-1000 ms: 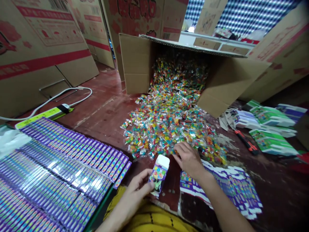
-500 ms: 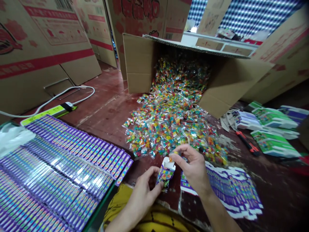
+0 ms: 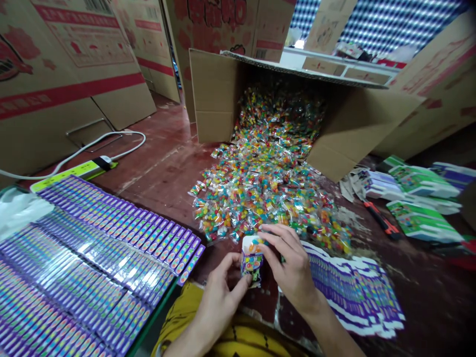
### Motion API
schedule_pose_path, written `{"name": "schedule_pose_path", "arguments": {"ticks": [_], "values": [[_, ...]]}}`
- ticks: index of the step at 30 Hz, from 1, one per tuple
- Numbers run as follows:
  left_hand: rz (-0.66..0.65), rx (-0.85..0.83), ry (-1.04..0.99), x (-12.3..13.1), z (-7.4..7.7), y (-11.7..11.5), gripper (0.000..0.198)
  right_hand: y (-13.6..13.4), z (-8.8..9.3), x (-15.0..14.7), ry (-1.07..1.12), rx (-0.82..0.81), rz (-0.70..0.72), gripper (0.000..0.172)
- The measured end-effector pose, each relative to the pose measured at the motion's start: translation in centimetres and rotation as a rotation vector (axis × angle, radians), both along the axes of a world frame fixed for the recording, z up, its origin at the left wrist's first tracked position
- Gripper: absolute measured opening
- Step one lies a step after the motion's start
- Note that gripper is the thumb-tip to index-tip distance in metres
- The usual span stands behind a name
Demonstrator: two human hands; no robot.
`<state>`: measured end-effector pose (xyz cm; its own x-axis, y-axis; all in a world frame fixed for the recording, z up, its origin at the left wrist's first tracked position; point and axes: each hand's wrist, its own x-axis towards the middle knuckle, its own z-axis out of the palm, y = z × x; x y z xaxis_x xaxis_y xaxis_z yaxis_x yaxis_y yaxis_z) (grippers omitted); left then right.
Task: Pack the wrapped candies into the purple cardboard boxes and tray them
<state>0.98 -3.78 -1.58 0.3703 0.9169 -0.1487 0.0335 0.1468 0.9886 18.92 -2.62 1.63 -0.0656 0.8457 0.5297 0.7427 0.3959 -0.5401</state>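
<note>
My left hand (image 3: 222,292) grips a small purple candy box (image 3: 252,264) between thumb and fingers, its white top flap standing up. At the box's mouth is a small clear packet of coloured candies (image 3: 255,245), partly inside. The fingers of my right hand (image 3: 292,267) are closed on the packet's right side; some fingertips are hidden behind the box and the hand. Just beyond both hands spreads a heap of clear candy packets (image 3: 260,183). Right of my right hand lies a row of flattened purple boxes (image 3: 357,290), overlapping one another.
The heap spills from a cardboard carton (image 3: 215,94) lying on its side. At left, rows of filled purple boxes (image 3: 89,248) stand packed. Behind them lies a power strip (image 3: 74,173) with a white cable. At right are a red-black cutter (image 3: 382,219) and green cartons (image 3: 424,220).
My right hand has moved slightly left and down, bringing the candy packet into the box's mouth. The box has turned more upright in my left hand.
</note>
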Motion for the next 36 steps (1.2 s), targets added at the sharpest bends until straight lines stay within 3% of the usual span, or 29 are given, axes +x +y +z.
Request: {"name": "schedule_pose_path", "arguments": {"ticks": [7, 11, 16, 18, 21, 25, 28, 31, 36], "values": [[-0.008, 0.125, 0.203, -0.6, -0.4, -0.5, 0.019, 0.4, 1.9, 1.2, -0.155, -0.044, 0.135, 0.013], [-0.022, 0.122, 0.143, -0.3, -0.2, -0.3, 0.017, 0.4, 2.3, 0.7, -0.162, -0.083, 0.214, 0.015], [-0.009, 0.065, 0.062, -0.1, -0.1, 0.0, 0.016, 0.1, 1.1, 0.3, -0.019, -0.06, 0.132, 0.012], [0.0, 0.054, 0.023, 0.0, -0.2, -0.1, 0.018, 0.0, 1.0, 0.4, 0.003, -0.088, 0.183, 0.01], [0.06, 0.024, -0.101, 0.1, -0.1, -0.2, 0.038, -0.3, 1.2, 0.7, 0.073, -0.168, 0.276, 0.014], [0.079, -0.006, -0.202, 0.1, 0.2, -0.5, 0.057, -1.3, 0.3, 0.7, 0.354, -0.305, 0.18, 0.028], [0.038, 0.0, -0.191, -0.2, 0.6, -0.5, 0.047, -2.2, -1.3, 0.2, 0.505, -0.418, 0.127, 0.021], [-0.013, -0.031, -0.183, -0.3, 0.9, -0.4, 0.035, -2.9, -2.3, -0.5, 0.584, -0.432, 0.087, 0.012], [-0.028, -0.124, -0.314, -0.1, 1.0, -0.2, 0.03, -2.8, -2.2, -1.3, 0.681, -0.392, 0.09, 0.008]]}}
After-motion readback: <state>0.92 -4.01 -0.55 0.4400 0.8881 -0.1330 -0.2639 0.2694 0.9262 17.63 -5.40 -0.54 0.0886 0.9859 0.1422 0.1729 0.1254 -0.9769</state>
